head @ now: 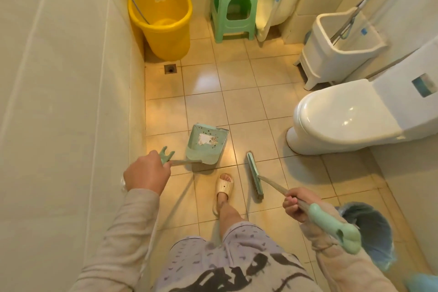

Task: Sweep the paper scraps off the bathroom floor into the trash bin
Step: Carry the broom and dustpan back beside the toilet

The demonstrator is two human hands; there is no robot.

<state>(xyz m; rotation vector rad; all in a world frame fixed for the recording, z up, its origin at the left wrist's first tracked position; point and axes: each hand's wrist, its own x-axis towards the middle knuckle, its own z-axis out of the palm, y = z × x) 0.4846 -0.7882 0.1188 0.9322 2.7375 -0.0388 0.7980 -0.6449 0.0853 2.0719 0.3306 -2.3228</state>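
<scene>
My left hand (pixel 147 173) grips the handle of a mint-green dustpan (pixel 206 147), whose tray rests on the tiled floor with a white paper scrap (pixel 205 138) and dark specks inside it. My right hand (pixel 299 204) is closed around the handle of a mint-green broom (pixel 255 176); its brush head lies on the floor just right of the dustpan and my slippered foot (pixel 224 188). The trash bin (pixel 369 232), lined with a blue bag, stands at the lower right, behind my right forearm.
A white toilet (pixel 336 118) fills the right side, with a white mop bucket (pixel 341 50) behind it. A yellow tub (pixel 163 14), a green stool (pixel 233 9) carrying a basin, and a floor drain (pixel 170 69) sit at the far end. A tiled wall runs along the left.
</scene>
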